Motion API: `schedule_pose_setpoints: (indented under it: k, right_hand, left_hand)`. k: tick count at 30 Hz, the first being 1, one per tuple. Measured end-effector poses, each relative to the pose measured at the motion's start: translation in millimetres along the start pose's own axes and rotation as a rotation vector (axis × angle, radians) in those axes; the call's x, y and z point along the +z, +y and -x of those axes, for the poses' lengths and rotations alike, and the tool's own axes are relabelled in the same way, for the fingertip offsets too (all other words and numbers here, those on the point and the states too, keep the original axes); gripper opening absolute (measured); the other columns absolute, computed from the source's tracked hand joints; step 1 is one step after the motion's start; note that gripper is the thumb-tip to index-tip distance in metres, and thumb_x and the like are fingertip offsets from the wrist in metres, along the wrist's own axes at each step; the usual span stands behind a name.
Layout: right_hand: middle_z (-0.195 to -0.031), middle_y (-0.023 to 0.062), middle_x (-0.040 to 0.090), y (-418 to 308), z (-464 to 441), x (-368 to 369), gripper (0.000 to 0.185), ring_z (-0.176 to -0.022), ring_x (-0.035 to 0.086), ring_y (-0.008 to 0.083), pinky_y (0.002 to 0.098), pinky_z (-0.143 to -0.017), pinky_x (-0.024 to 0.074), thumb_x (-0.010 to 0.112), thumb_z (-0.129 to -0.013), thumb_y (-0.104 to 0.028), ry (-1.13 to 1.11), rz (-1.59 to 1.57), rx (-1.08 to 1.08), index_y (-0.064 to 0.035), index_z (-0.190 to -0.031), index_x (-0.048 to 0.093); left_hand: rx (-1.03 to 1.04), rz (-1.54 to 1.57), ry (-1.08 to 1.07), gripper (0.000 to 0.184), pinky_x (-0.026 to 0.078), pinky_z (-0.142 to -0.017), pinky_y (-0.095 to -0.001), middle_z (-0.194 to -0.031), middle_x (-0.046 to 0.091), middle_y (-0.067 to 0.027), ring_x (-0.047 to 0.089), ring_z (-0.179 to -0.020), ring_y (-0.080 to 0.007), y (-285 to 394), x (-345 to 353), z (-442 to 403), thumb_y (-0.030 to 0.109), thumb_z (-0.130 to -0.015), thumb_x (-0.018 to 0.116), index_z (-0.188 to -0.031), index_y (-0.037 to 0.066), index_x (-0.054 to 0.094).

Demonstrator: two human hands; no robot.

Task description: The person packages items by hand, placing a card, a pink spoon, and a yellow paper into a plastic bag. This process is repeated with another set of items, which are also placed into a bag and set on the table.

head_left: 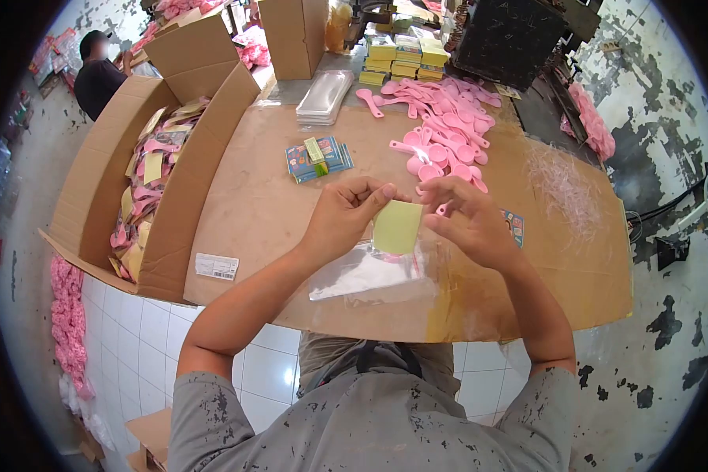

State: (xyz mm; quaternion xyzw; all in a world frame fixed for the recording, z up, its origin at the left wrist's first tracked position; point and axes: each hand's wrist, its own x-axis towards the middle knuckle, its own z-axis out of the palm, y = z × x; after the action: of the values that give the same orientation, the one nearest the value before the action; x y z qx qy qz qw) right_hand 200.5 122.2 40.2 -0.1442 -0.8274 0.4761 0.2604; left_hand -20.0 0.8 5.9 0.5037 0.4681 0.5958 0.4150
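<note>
My left hand [346,211] pinches a pale yellow-green card [397,228] between thumb and fingers, above the front part of the table. Just right of the card is my right hand [473,224], its fingers curved and apart. A small pink piece shows by those fingers; I cannot tell whether they touch it. Below the card lie clear plastic bags [362,275], with a bit of pink at the card's lower edge. Beyond my hands is a heap of pink measuring spoons [440,145]. A stack of printed blue cards [318,160] sits behind my left hand.
On the left stands an open carton [161,236] of packed spoons and cards. Clear plastic trays [325,96] and bundled card stacks [405,57] are at the back. Plastic shreds [562,185] lie on the right, near a dark machine [511,43]. Another person [100,75] is at far left.
</note>
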Motion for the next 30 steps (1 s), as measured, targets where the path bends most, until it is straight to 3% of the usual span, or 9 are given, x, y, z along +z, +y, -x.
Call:
schedule_pose_setpoints:
  k: [2, 5, 11, 19, 23, 28, 30]
  right_hand:
    - [-0.109, 0.0042, 0.069, 8.0, -8.8, 14.1, 0.030, -0.098, 0.063, 0.0096, 0.0279, -0.084, 0.0529, 0.073, -0.097, -0.006, -0.008, -0.233, 0.102, -0.0001, -0.125, 0.066]
    - [-0.108, 0.0035, 0.069, 13.5, -13.0, 8.7, 0.024, -0.099, 0.063, 0.0082, 0.0263, -0.087, 0.0525, 0.070, -0.098, -0.003, -0.020, -0.296, 0.188, 0.0020, -0.121, 0.066]
    - [-0.105, 0.0026, 0.070, 21.6, -7.8, 12.9, 0.019, -0.096, 0.064, 0.0080, 0.0256, -0.085, 0.0533, 0.070, -0.098, -0.002, 0.101, -0.356, 0.096, 0.0014, -0.117, 0.068]
    - [-0.105, 0.0023, 0.071, 31.2, -5.3, 1.8, 0.012, -0.094, 0.065, 0.0090, 0.0264, -0.084, 0.0537, 0.070, -0.097, 0.000, 0.095, -0.410, 0.160, -0.0003, -0.109, 0.072]
    - [-0.105, 0.0034, 0.071, 38.9, -6.0, 1.8, 0.014, -0.092, 0.065, 0.0093, 0.0267, -0.080, 0.0531, 0.070, -0.096, 0.002, 0.101, -0.444, 0.064, 0.0005, -0.109, 0.074]
    - [-0.107, 0.0051, 0.071, 41.6, -5.2, -6.7, 0.016, -0.094, 0.067, 0.0114, 0.0278, -0.082, 0.0543, 0.068, -0.096, 0.003, 0.057, -0.409, 0.095, 0.0007, -0.110, 0.076]
    - [-0.109, 0.0056, 0.070, 41.2, -4.4, -11.3, 0.017, -0.095, 0.067, 0.0119, 0.0278, -0.084, 0.0550, 0.068, -0.096, 0.003, 0.029, -0.387, 0.116, 0.0007, -0.110, 0.077]
  left_hand:
    - [-0.013, 0.018, 0.007, 0.031, 0.058, -0.088, -0.0289, -0.112, 0.077, -0.0114, 0.072, -0.100, -0.0126, -0.4, -1.8, 0.9, 0.023, -0.109, 0.060, -0.119, -0.004, 0.071]
    - [-0.025, 0.096, 0.025, 0.028, 0.058, -0.090, -0.0289, -0.116, 0.076, -0.0107, 0.071, -0.103, -0.0129, 0.7, -1.4, 1.5, 0.018, -0.108, 0.063, -0.123, -0.004, 0.071]
    - [-0.059, -0.005, 0.021, 0.027, 0.057, -0.093, -0.0277, -0.116, 0.076, -0.0096, 0.070, -0.104, -0.0123, 5.6, 1.4, 3.8, 0.013, -0.105, 0.067, -0.126, -0.003, 0.072]
    - [0.012, -0.113, 0.027, 0.027, 0.056, -0.089, -0.0267, -0.116, 0.077, -0.0083, 0.069, -0.103, -0.0103, -5.7, -0.3, 3.5, 0.012, -0.105, 0.066, -0.127, -0.002, 0.073]
    - [0.049, -0.069, -0.016, 0.026, 0.056, -0.091, -0.0271, -0.118, 0.077, -0.0088, 0.069, -0.105, -0.0111, 4.1, 1.4, 3.8, 0.008, -0.103, 0.066, -0.127, 0.000, 0.073]
    - [0.019, -0.094, -0.067, 0.026, 0.055, -0.094, -0.0277, -0.120, 0.076, -0.0100, 0.069, -0.107, -0.0124, 0.1, -7.2, 2.9, 0.004, -0.101, 0.065, -0.126, -0.001, 0.074]
    - [0.000, 0.096, -0.090, 0.025, 0.056, -0.094, -0.0277, -0.121, 0.076, -0.0104, 0.070, -0.108, -0.0127, 0.1, -8.5, 2.0, 0.005, -0.102, 0.065, -0.125, -0.001, 0.074]
